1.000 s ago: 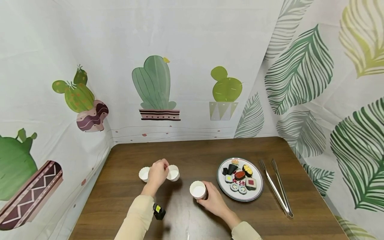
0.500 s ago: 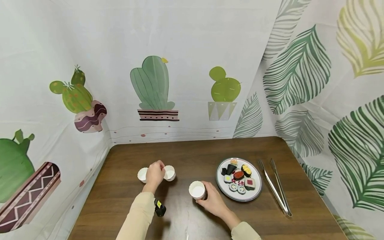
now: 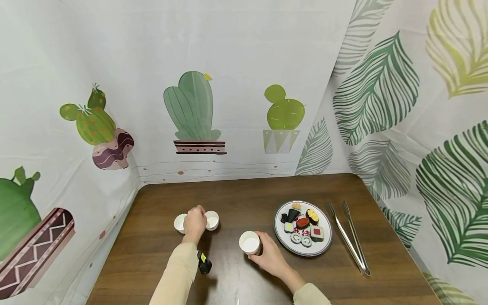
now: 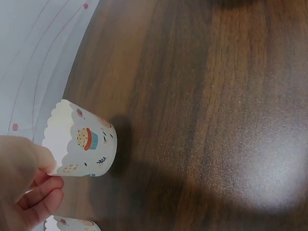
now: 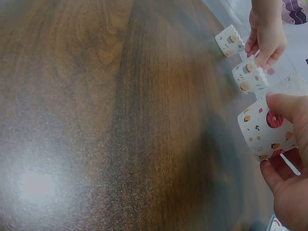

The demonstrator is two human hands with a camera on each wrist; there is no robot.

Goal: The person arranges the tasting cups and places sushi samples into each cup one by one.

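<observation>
My left hand pinches the scalloped rim of a white paper baking cup, thumb over fingers. A cupcake picture shows on this cup's side in the left wrist view. Just left of that hand is a second baking cup, partly covered by it in the head view. With my right hand I grip a third baking cup by its side, thumb and fingers around it. Its wall carries a printed pink donut. All three cups are upright with their mouths up.
Right of my right hand is a round plate with several sushi pieces. Metal tongs lie spread beyond it. A patterned cloth hangs behind the brown table.
My left hand has carried its cup a little to the left, closer to the second cup. My right hand and its cup stay nearly still. The head view has shifted slightly.
</observation>
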